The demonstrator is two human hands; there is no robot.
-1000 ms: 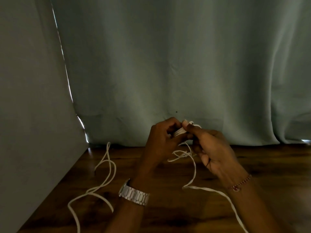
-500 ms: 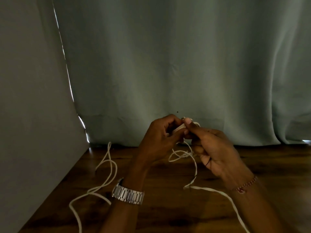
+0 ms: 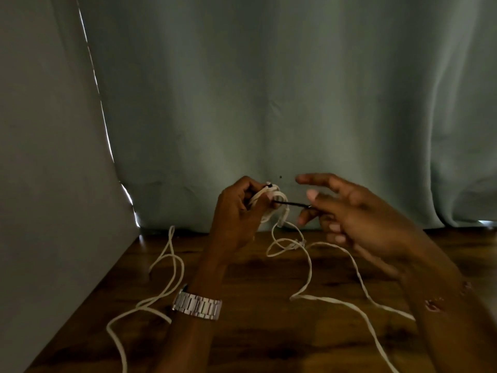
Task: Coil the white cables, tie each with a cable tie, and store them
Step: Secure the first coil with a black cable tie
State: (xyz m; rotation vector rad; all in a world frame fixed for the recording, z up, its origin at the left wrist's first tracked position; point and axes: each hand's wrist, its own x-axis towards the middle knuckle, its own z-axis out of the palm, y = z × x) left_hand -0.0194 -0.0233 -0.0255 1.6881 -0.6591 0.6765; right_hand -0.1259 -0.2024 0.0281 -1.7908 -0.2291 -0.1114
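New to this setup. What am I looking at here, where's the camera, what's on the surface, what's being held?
No machine here: a person works with two bare hands, filmed by one wide-angle camera worn on their head, looking forward and down. The left hand, with a silver metal wristwatch on its wrist, grips a small coiled bundle of white cable. A thin black cable tie sticks out of the bundle toward the right hand, whose fingertips pinch the tie's far end while the other fingers spread. More loose white cable trails over the dark wooden tabletop, with another strand at left. A grey-green curtain hangs behind.
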